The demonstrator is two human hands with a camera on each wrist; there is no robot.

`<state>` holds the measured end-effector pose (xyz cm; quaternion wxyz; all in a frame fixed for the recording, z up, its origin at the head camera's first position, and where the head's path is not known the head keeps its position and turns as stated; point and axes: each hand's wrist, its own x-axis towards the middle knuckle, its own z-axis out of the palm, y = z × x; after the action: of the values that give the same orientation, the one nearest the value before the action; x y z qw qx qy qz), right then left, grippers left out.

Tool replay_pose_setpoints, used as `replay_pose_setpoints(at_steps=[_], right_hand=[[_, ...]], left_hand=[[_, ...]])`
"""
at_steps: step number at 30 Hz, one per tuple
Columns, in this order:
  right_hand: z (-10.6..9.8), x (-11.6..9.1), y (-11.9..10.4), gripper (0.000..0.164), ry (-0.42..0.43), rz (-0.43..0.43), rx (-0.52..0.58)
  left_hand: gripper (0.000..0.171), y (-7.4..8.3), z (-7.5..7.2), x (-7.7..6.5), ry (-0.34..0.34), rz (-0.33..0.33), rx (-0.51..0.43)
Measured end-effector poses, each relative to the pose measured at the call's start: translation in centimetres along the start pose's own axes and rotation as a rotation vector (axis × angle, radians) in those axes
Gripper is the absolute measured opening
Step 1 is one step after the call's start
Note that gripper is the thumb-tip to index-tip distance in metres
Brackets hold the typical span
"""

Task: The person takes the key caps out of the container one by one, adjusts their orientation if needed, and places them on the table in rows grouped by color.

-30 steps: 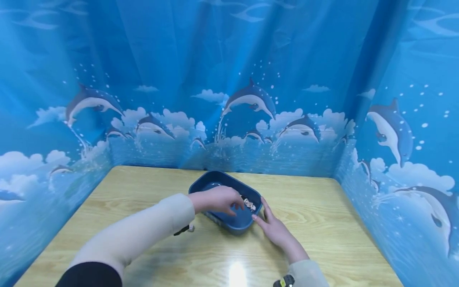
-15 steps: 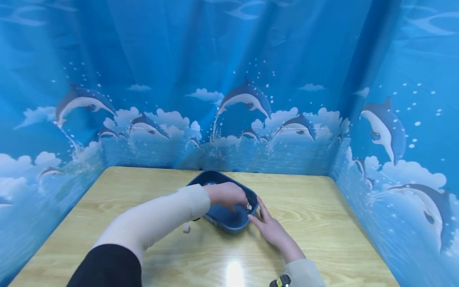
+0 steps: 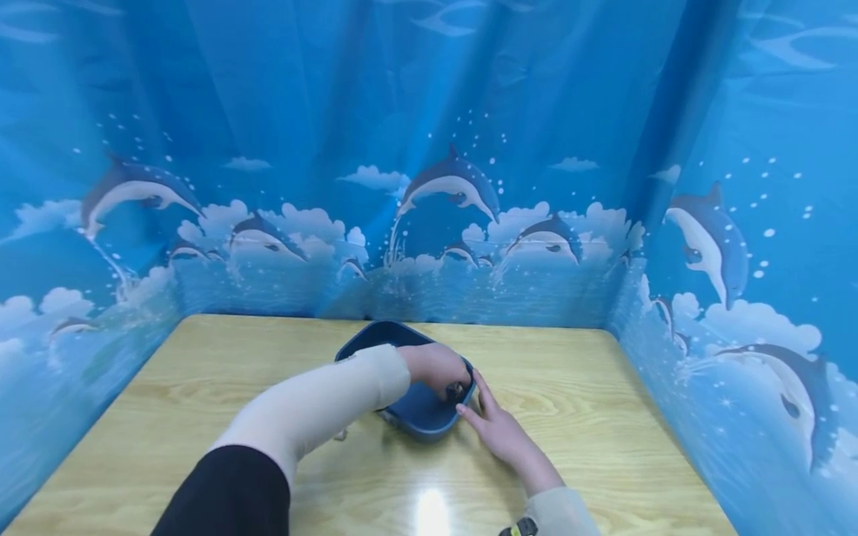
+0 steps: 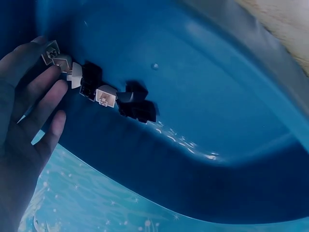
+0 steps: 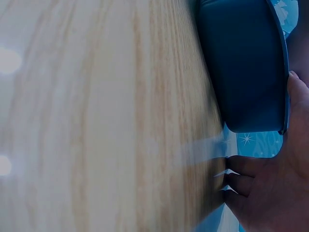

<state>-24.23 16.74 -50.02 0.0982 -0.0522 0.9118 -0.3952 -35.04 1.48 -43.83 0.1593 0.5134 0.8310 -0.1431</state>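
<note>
A loose row of small hollow plastic keycaps, white and black [image 4: 91,79], lies inside a deep blue oblong plastic container with rounded corners [image 3: 415,406]. The left hand [image 3: 439,367] reaches in, its fingers extended and slightly apart, touching the white keycaps at one end. The right hand [image 3: 503,433] spreads wide around the near-right corner, thumb on the rim, other fingers reaching down to the pale wood-grain table [image 3: 570,447]. Near the container sits a small pale piece [image 3: 340,435], partly hidden by the cream sleeve [image 3: 322,398]. Behind hangs a blue dolphin-print curtain [image 3: 429,112].
</note>
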Motion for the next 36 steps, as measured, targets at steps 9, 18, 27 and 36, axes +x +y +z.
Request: replay_pose_setpoints(at_steps=[9, 18, 27, 36], right_hand=[[0.2, -0.2, -0.3, 0.076, -0.008, -0.009, 0.001], [0.3, -0.2, -0.4, 0.078, -0.008, -0.005, 0.004], [0.2, -0.1, -0.3, 0.077, -0.006, -0.012, 0.004], [-0.1, 0.0, 0.0, 0.078, 0.005, 0.001, -0.011]], left_hand=[[0.019, -0.1, 0.6, 0.6, -0.023, -0.025, -0.013], [0.019, 0.3, 1.2, 0.7, -0.047, -0.023, 0.012], [0.007, 0.8, 1.3, 0.3, -0.074, -0.019, -0.04], [0.015, 0.5, 1.3, -0.5, -0.094, -0.033, -0.077]])
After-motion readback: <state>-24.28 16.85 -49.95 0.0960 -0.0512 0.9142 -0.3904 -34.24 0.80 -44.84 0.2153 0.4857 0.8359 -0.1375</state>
